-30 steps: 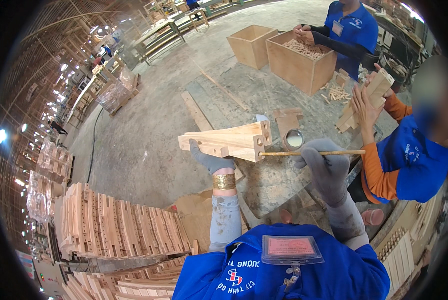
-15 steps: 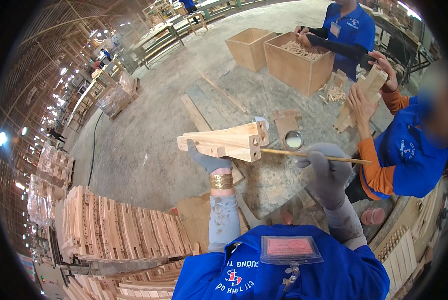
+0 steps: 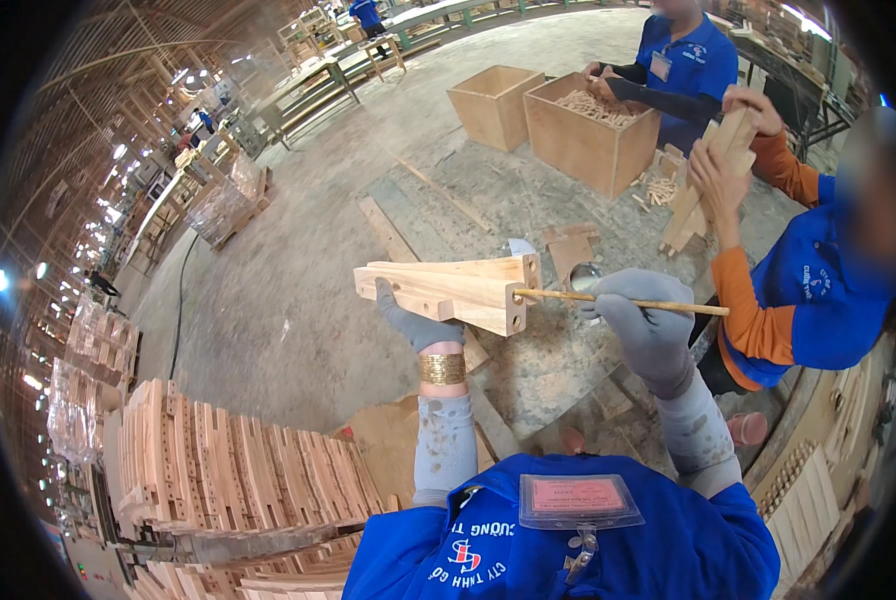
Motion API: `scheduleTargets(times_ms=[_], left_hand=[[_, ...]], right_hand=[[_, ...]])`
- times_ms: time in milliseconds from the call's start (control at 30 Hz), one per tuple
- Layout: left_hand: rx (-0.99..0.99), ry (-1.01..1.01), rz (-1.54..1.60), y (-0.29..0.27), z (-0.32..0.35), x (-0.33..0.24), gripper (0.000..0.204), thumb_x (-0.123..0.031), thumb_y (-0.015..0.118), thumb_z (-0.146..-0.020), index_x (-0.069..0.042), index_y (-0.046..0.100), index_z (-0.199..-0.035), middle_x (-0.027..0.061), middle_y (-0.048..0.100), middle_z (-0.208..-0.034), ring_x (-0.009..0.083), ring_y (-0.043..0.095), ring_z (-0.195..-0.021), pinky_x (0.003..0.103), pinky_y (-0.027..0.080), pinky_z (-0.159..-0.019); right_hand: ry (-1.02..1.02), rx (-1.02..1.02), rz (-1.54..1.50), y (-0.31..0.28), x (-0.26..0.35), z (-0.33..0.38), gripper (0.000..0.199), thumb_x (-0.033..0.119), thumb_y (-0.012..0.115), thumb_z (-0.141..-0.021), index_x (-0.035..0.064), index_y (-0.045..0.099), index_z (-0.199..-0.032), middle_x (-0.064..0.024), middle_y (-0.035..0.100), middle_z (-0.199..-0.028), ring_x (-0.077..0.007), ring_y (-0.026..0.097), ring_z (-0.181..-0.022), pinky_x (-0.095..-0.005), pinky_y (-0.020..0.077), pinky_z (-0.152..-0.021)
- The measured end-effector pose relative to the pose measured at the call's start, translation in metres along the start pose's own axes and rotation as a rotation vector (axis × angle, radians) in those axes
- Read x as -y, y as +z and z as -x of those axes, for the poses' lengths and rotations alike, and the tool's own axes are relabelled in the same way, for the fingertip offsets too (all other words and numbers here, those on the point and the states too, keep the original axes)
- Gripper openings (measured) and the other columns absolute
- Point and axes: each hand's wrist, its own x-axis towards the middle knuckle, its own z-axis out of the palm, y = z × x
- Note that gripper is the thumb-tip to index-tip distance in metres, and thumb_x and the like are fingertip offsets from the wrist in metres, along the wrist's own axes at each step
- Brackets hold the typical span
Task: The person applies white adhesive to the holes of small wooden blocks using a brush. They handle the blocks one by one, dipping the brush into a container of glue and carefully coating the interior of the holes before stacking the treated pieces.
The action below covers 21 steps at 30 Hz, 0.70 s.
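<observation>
The left hand (image 3: 416,322), in a grey glove, is closed from below around a wooden block assembly (image 3: 448,291), two pale tapered pieces held together and lying roughly level at the centre of the view. The right hand (image 3: 646,325), also gloved in grey, is closed around a thin wooden stick (image 3: 618,301) that runs level from 3 o'clock of the assembly; the stick's left tip sits at a hole in the assembly's right end face. Just beyond the right hand, toward 12 o'clock, a small round metal cup (image 3: 585,275) shows, partly hidden by the glove. A gold-coloured band (image 3: 442,368) circles the left wrist above a stained grey sleeve.

At 7 o'clock, a stack of similar wooden parts (image 3: 238,460) stands on edge in rows. At 1 o'clock, two open wooden crates (image 3: 578,135) stand on the concrete floor (image 3: 298,300), the nearer one filled with small pale sticks. A co-worker in a blue top with orange sleeves (image 3: 808,290) sits at 3 o'clock, both hands on an upright wooden piece (image 3: 710,175). Another person in blue (image 3: 683,70) stands behind the crates at 1 o'clock, well apart. Long planks (image 3: 393,235) lie flat on the floor at 12 o'clock of the assembly.
</observation>
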Motion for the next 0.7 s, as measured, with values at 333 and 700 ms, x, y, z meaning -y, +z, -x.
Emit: scheduleTargets(times_ms=[333,700], left_hand=[[0.028,0.138,-0.043,-0.010,-0.033,0.022,0.068,-0.056,0.047,-0.082,-0.011,0.035,-0.130,0.0129,0.042,-0.122,0.0289,0.045,-0.110,0.044,0.041,-0.091],[0.070,-0.041,-0.190,0.017,-0.092,0.138,0.049,-0.044,0.047,-0.085,-0.011,0.041,-0.120,0.0069,0.046,-0.118,0.0256,0.047,-0.107,0.041,0.043,-0.089]], right_hand=[[0.650,-0.336,-0.463,0.028,-0.024,0.038,0.021,0.008,0.046,-0.090,-0.0051,0.060,-0.081,-0.0115,0.065,-0.077,-0.0155,0.064,-0.065,-0.0268,0.0519,-0.062],[0.777,-0.762,-0.626,-0.032,-0.110,0.052,0.019,0.010,0.043,-0.092,-0.0052,0.052,-0.099,-0.0153,0.062,-0.084,-0.0222,0.063,-0.071,-0.0319,0.0533,-0.070]])
